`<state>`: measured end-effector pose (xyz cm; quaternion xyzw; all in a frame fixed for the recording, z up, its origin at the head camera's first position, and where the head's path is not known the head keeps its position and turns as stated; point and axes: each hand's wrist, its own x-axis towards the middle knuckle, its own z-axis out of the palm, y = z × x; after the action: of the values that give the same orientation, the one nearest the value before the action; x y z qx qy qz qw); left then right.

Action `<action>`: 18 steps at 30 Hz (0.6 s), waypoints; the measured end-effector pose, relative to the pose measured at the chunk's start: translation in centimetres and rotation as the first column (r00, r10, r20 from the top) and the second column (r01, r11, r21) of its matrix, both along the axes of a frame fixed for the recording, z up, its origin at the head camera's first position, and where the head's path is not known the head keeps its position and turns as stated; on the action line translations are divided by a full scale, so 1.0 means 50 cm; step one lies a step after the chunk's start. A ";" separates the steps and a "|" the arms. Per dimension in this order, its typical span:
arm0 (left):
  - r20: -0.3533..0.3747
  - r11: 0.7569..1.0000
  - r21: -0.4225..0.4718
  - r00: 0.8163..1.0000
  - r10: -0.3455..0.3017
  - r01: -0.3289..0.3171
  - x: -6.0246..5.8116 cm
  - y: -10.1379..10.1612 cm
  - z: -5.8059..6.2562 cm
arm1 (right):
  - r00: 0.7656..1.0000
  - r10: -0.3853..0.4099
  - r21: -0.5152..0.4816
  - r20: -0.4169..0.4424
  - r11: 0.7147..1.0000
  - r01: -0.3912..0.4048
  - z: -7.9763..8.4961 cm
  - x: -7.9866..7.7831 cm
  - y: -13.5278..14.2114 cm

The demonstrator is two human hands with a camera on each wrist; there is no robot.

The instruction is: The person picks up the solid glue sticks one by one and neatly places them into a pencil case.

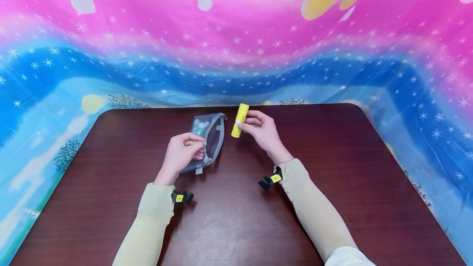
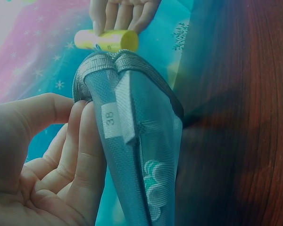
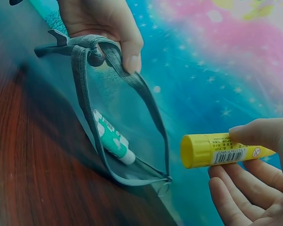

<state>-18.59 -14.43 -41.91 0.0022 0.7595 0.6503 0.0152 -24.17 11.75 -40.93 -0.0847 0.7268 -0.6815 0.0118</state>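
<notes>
My right hand [image 1: 265,134] pinches a yellow glue stick [image 1: 242,114] between thumb and fingers, just right of the pouch mouth. Barcode and print show on the glue stick [image 3: 221,150] in the right wrist view. My left hand [image 1: 179,153] grips the zippered edge of a grey mesh pouch [image 2: 120,155], holding its mouth apart. Inside lies a white-and-green tube [image 3: 114,140] with a white cap. Through the mesh, white-and-green shapes [image 1: 200,127] show in the head view; their exact number is unclear. The glue stick and pouch stand apart in the right wrist view.
A dark reddish-brown wooden table [image 1: 229,216] lies under both hands. Behind and beside it hangs a pink and blue patterned cloth [image 1: 229,44]. A black wrist camera [image 1: 182,197] sits at the left wrist, another camera [image 1: 269,179] at the right.
</notes>
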 end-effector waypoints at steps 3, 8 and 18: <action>0.004 1.000 -0.002 1.000 0.000 0.000 0.000 0.000 0.000 | 1.000 -0.003 -0.013 0.020 1.000 0.003 -0.004 -0.006 -0.011; 0.009 1.000 -0.001 1.000 0.001 -0.001 -0.001 -0.001 -0.001 | 0.999 -0.020 -0.012 0.043 1.000 0.021 -0.013 -0.017 -0.027; 0.018 1.000 -0.001 1.000 0.003 -0.003 0.000 -0.002 -0.003 | 0.996 -0.023 -0.001 0.085 1.000 0.023 -0.026 -0.032 -0.055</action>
<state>-18.59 -14.55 -42.06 -0.0051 0.7597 0.6499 0.0211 -25.76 8.98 -42.22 -0.0474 0.7258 -0.6854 0.0347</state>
